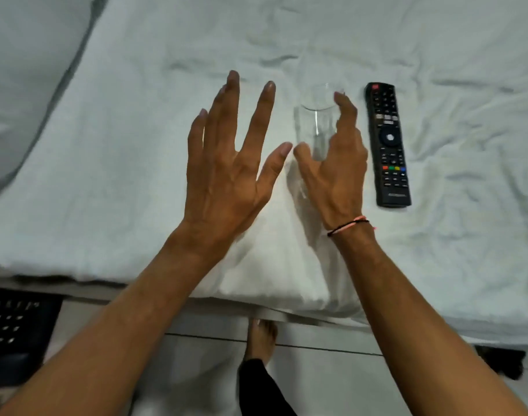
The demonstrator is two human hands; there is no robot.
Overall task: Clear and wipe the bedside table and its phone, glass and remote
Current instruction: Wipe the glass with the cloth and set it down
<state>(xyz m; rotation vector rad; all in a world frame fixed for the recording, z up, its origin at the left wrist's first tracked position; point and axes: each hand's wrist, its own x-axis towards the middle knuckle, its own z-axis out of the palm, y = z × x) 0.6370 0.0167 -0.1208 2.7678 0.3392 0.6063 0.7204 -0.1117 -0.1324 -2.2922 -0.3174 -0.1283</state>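
Note:
A clear drinking glass (316,121) stands on the bed's pale sheet (136,175), a little right of centre. My right hand (334,172) is wrapped around it, thumb on its left side and fingers on its right, with a thin band on the wrist. Just left of the glass, my left hand (226,163) hovers over the sheet with fingers spread and nothing in it. A black remote (388,145) lies face up on the sheet to the right of the glass, apart from my hand. No phone is in view.
A brighter white cloth (280,265) lies on the bed's near edge under my wrists. A pillow (25,70) is at the upper left. On the tiled floor below are a black perforated crate (16,328), my bare foot (261,340) and a dark object (503,361).

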